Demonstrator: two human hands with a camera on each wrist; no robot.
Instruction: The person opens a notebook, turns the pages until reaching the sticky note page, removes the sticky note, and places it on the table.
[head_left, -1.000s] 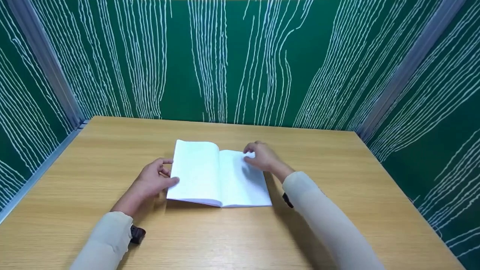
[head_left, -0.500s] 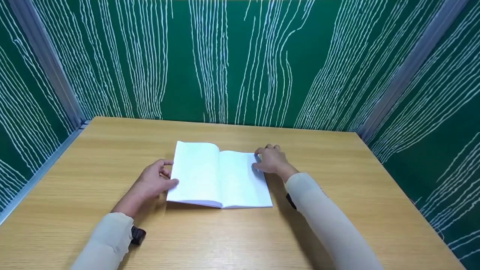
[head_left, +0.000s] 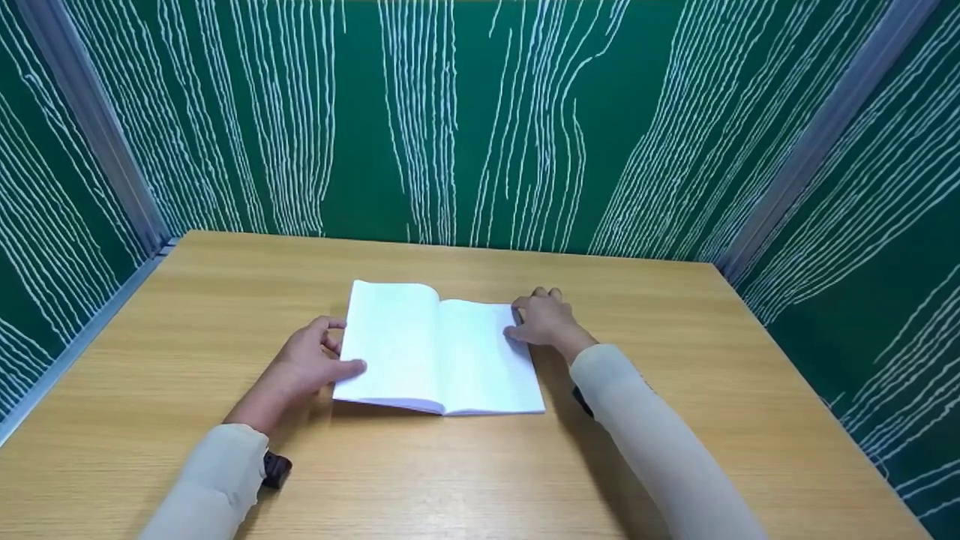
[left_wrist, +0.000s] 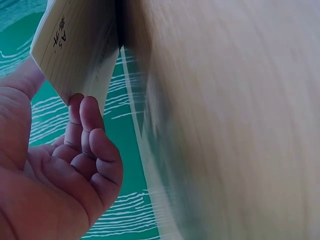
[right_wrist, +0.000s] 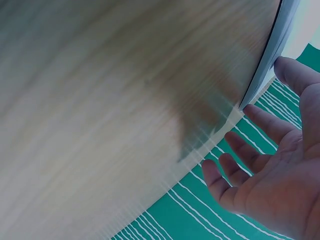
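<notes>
An open notebook [head_left: 480, 367] with blank-looking white pages lies on the wooden table, its left half raised a little. My left hand [head_left: 307, 361] holds that half at its outer edge, thumb on the upper page and fingers behind. In the left wrist view the notebook's underside [left_wrist: 80, 50] shows ruled lines and dark handwriting beside the left hand's fingertips [left_wrist: 75, 100]. At the upper right corner, my right hand [head_left: 546, 321] rests its thumb on the page and its index finger at the edge. The other fingers [right_wrist: 215, 177] stay off the notebook, loosely extended.
The wooden table [head_left: 480, 480] extends around the notebook on all sides. Green walls [head_left: 487, 135] with white wavy lines stand behind it and at both sides, joined by grey corner posts [head_left: 817, 142]. A dark wrist device [head_left: 277, 470] sits below the left sleeve.
My right hand has slid right across the page to the outer edge and then stayed there. My left thumb has shifted slightly further onto the left page.
</notes>
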